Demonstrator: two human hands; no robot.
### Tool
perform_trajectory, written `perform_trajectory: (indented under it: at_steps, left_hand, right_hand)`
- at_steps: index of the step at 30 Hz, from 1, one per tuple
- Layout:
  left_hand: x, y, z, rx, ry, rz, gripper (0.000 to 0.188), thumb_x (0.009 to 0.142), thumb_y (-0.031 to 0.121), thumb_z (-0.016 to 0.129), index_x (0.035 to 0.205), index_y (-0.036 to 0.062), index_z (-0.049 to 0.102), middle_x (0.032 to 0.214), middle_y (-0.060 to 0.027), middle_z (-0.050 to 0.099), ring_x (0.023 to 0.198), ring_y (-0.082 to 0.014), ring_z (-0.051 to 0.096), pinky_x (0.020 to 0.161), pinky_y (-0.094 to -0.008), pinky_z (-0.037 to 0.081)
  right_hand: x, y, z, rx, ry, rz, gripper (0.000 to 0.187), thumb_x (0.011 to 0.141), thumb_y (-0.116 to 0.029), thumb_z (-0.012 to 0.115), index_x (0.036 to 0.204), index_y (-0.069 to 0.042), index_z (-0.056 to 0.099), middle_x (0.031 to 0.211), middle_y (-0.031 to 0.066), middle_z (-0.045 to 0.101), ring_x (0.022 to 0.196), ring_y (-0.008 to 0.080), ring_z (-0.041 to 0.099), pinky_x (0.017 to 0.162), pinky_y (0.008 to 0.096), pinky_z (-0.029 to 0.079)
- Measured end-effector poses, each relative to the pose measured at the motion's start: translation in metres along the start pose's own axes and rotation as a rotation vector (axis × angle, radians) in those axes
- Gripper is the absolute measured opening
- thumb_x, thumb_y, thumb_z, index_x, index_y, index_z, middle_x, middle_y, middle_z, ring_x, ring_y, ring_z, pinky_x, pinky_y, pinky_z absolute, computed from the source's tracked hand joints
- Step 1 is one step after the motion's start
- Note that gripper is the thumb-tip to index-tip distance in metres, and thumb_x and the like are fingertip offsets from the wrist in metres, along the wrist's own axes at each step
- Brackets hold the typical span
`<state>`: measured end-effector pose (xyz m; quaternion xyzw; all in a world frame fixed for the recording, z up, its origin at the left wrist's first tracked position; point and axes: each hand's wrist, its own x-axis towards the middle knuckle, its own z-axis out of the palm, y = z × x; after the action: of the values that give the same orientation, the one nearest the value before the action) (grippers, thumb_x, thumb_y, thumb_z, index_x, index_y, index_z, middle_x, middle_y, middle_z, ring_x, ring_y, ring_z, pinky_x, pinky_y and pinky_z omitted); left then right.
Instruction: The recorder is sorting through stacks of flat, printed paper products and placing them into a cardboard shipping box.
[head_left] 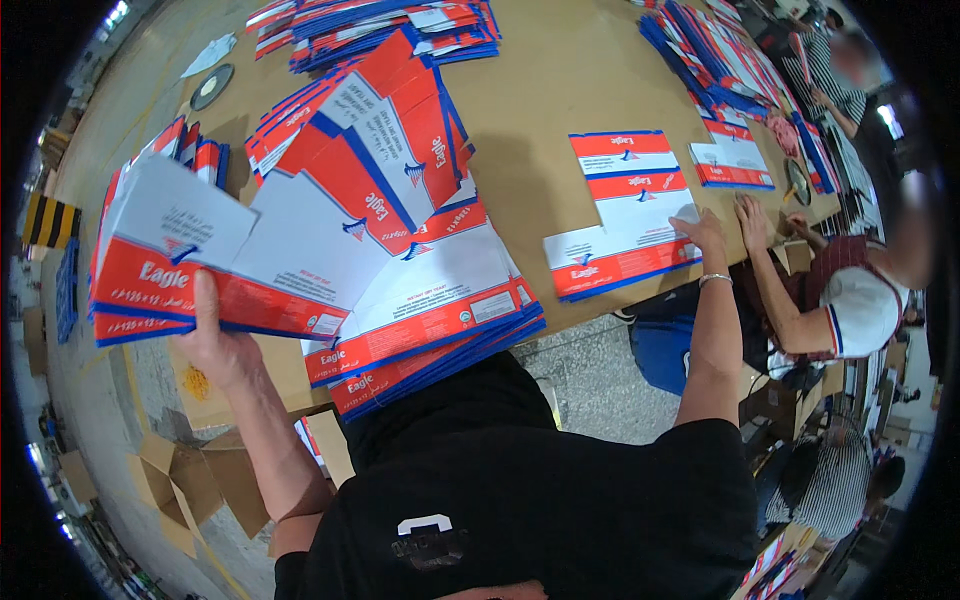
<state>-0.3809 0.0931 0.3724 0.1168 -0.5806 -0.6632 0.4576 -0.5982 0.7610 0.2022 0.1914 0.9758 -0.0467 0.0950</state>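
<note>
My left hand (218,350) is closed on the near edge of some red, white and blue flat carton blanks (180,272), thumb on top, fingers hidden beneath. These blanks are lifted and tilted at the left. Beside them a fanned pile of similar blanks (430,335) lies at the table's near edge, with more overlapping blanks (395,150) behind. My right hand (703,235) reaches to the right, its fingers stretched over the right edge of a smaller stack of blanks (640,210) lying flat on the table.
The brown table (560,85) carries large stacks of blanks at the back (400,30) and far right (710,60). A co-worker's hand (752,225) rests close to my right hand. A round dark dish (212,87) stands far left. Open cardboard boxes (195,485) sit on the floor.
</note>
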Motion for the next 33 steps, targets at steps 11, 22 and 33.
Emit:
perform_trajectory:
  at_steps: [11,22,33]
  left_hand:
    - [-0.007,-0.033,0.006,0.186,0.031,-0.017,0.036,0.083,0.013,0.076,0.111,-0.0007,0.059,0.108,-0.0093,0.065,0.093,-0.0188,0.062,0.084,-0.0337,0.05]
    - [-0.02,-0.006,0.011,0.221,-0.003,-0.025,0.034,0.08,0.01,0.077,0.107,-0.0014,0.061,0.101,-0.008,0.067,0.089,-0.0149,0.064,0.08,-0.0306,0.051]
    - [-0.016,-0.01,0.017,0.248,0.007,-0.032,0.036,0.08,0.012,0.078,0.109,0.0004,0.06,0.101,-0.0076,0.066,0.089,-0.0157,0.063,0.082,-0.0311,0.051]
  right_hand:
    - [0.028,-0.006,0.014,0.025,0.064,-0.084,0.106,0.057,-0.068,0.078,0.129,0.005,0.053,0.127,0.0234,0.058,0.12,0.0311,0.056,0.101,0.0401,0.044]
    - [-0.013,-0.036,0.029,0.13,0.124,-0.124,0.091,0.048,-0.041,0.093,0.113,0.011,0.055,0.11,0.0279,0.064,0.1,0.0377,0.065,0.082,0.0459,0.053]
    - [0.076,0.081,0.042,-0.016,0.118,-0.197,0.074,0.055,-0.05,0.088,0.084,0.012,0.062,0.087,0.0266,0.067,0.083,0.0406,0.065,0.067,0.0436,0.052]
